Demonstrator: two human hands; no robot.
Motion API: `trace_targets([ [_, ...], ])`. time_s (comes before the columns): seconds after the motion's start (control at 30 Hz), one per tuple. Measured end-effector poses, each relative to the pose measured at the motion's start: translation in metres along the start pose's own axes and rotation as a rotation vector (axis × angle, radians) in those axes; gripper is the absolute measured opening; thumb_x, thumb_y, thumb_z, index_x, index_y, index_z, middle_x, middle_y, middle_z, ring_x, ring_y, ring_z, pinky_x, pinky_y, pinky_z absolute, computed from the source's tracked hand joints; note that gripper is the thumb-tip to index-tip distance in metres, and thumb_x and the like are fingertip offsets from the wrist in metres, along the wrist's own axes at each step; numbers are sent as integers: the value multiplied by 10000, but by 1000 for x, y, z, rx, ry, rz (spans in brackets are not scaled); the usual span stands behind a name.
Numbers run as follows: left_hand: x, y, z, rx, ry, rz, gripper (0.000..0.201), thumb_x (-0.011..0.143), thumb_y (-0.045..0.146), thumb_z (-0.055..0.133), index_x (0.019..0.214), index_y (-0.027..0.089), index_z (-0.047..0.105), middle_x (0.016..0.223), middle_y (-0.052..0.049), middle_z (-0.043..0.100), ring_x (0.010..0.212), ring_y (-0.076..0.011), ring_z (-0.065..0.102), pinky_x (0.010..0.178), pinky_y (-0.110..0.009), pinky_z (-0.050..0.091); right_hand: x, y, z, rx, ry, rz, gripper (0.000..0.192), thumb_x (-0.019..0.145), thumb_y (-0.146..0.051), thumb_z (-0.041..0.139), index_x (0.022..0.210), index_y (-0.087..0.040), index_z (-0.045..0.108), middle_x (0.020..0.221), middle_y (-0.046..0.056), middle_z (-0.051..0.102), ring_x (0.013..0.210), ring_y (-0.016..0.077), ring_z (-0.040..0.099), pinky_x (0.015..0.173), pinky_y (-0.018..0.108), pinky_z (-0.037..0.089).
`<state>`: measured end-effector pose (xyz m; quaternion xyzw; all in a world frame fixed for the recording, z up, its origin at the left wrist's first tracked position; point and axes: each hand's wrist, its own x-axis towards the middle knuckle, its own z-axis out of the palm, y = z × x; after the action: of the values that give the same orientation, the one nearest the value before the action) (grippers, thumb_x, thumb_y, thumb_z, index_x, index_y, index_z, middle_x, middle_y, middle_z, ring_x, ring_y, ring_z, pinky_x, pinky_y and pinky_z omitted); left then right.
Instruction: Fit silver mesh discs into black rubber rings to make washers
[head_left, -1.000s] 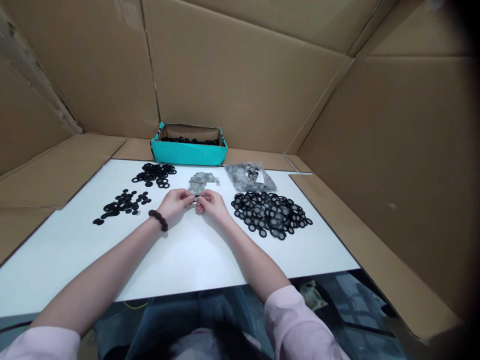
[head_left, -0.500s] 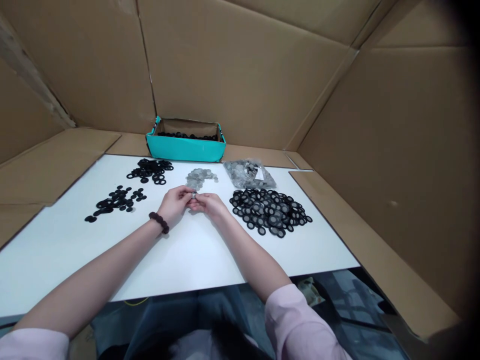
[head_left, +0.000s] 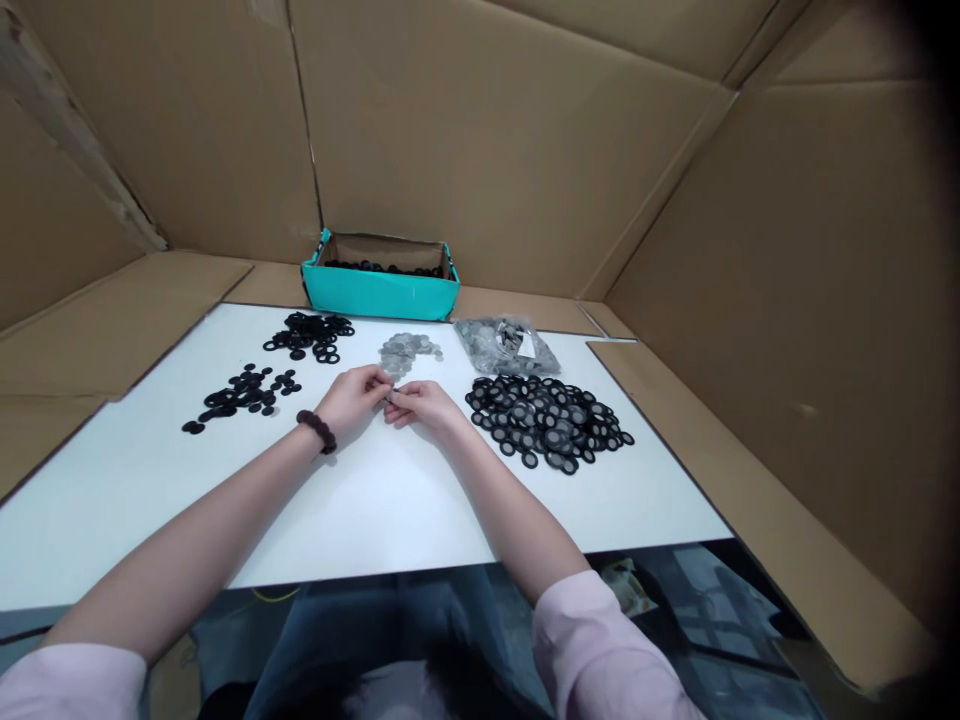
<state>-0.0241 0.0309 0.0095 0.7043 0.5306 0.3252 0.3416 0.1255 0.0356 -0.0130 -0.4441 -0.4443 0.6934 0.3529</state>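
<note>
Both hands, left [head_left: 354, 394] & right [head_left: 421, 401], pinch a small ring [head_left: 390, 398] over counter [head_left: 390, 500]; keep fingertips level, press evenly.

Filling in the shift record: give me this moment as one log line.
left hand + right hand: pinching small part | mesh discs behind | finished rings right

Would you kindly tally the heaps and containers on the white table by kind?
Heaps of plain black rings: 2
Heaps of black rings with mesh: 1
Heaps of loose grey discs: 1
Clear bags of grey discs: 1
Teal boxes: 1
Total: 6
</note>
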Motion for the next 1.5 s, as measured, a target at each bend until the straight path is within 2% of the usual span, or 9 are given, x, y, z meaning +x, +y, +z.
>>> trace_targets([
  [0.17,2,-5,4,-293,-120,-69,252,656,362,596,772,139,612,573,-14,591,551,-143,530,574,-279,408,4,8,-7,-166,107,-156,94,693,-141,651,617,-111,605,457,-3,577,406,76,522,400,169,428],
  [0.37,-1,1,3,-257,-68,-164,160,630,311,618,613,156,583,530,0,555,486,-111,480,523,-261,394,9,10,-2,-229,123,-243,71,675,-171,632,636,-123,599,467,-11,570,411,72,510,413,172,412],
  [0.57,4,-14,-20,-292,234,-333,138,644,276,589,613,153,534,660,-49,611,583,-136,560,518,-250,441,-14,-20,-47,-102,583,-275,203,686,-190,645,536,-149,516,431,-26,519,383,58,471,383,166,387],
  [0.67,9,-9,-21,-367,229,-235,199,668,334,600,702,144,551,750,-69,640,658,-151,593,548,-257,466,-25,-30,-50,-32,428,-313,170,717,-217,611,586,-129,547,509,6,574,397,63,489,377,181,396],
  [0.77,6,10,-9,-332,172,-51,270,716,391,570,797,133,581,725,-61,640,639,-141,580,552,-253,458,-27,-32,-28,-43,258,-393,177,705,-279,630,644,-129,556,547,1,591,401,58,477,361,180,381],
  [0.93,-5,26,7,-327,69,53,396,727,425,558,962,113,622,773,-69,656,691,-160,589,568,-265,468,-24,-28,-1,-70,122,-359,205,694,-317,643,718,-146,533,566,-12,613,417,70,505,360,179,395],
  [1.13,-9,23,7,-285,100,19,358,693,392,583,898,110,665,765,-72,674,689,-169,596,606,-276,470,-23,-18,0,-145,90,-322,164,723,-272,606,720,-169,478,615,-10,627,459,82,551,373,169,405],
  [1.27,-11,24,5,-198,102,-3,340,681,381,577,862,113,683,806,-87,691,692,-176,591,607,-278,462,-21,-12,-2,-363,121,-347,102,730,-233,576,688,-151,533,615,-2,587,515,84,544,405,158,392],
  [1.5,-10,23,3,-152,2,-46,351,667,381,580,878,128,703,809,-71,700,616,-162,568,606,-293,454,-21,-7,-7,-526,179,-395,120,720,-250,573,654,-150,575,564,-12,564,531,104,530,509,204,405],
])
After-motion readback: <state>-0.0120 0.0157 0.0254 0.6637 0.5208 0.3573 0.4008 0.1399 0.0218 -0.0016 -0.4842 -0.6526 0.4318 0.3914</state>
